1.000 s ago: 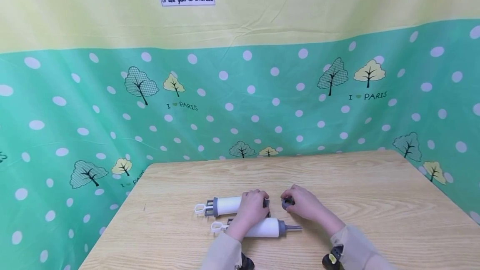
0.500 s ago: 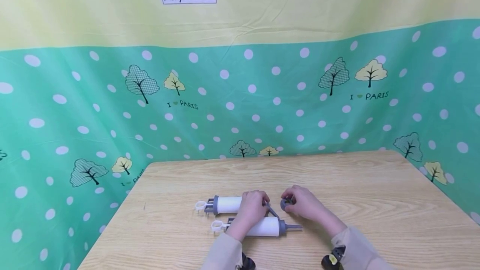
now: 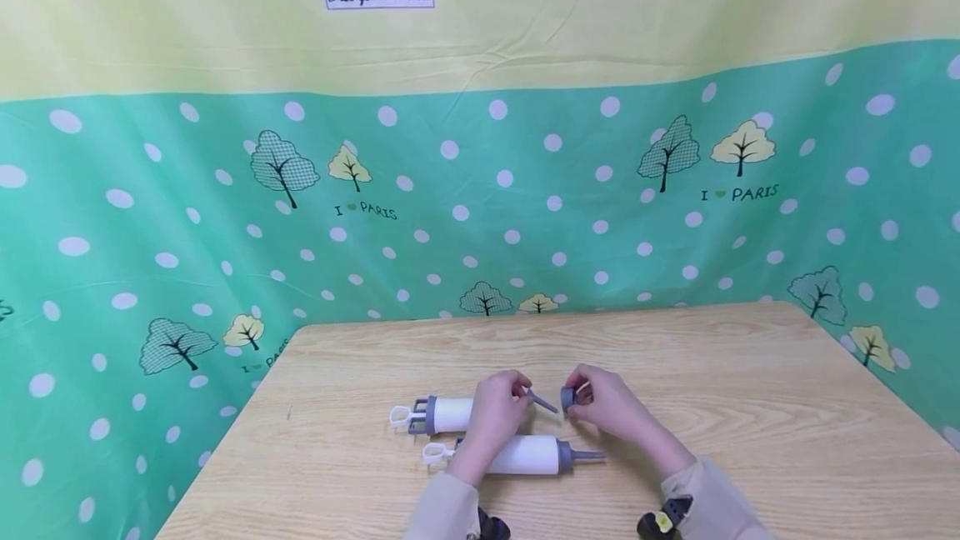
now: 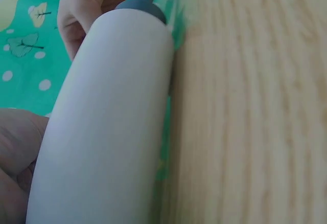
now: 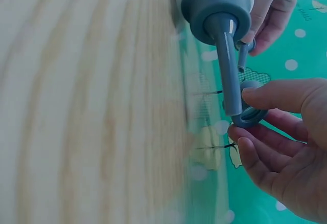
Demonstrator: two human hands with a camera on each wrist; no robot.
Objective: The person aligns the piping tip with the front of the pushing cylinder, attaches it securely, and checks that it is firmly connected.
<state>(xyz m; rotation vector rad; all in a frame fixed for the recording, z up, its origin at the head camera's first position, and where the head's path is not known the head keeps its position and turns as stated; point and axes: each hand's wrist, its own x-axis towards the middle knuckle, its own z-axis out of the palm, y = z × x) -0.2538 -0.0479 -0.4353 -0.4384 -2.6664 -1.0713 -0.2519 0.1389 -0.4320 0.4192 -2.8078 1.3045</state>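
Fingers [image 5: 287,124] of the right hand [image 3: 611,401] pinch a gray ring [image 3: 567,397] against its thumb, the left hand [image 3: 497,408] a nozzle [image 3: 545,403].

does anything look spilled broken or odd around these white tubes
Nothing looks spilled or damaged. One thing stands out: the left hand holds a loose nozzle and the right hand a separate ring, while the near tube has its spout fitted.

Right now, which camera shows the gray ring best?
The right wrist view: the gray ring looks big there, pinched by the right hand, though the nearer nozzle covers part. The head view shows it small, in the same hand. I can't see it in the left wrist view.
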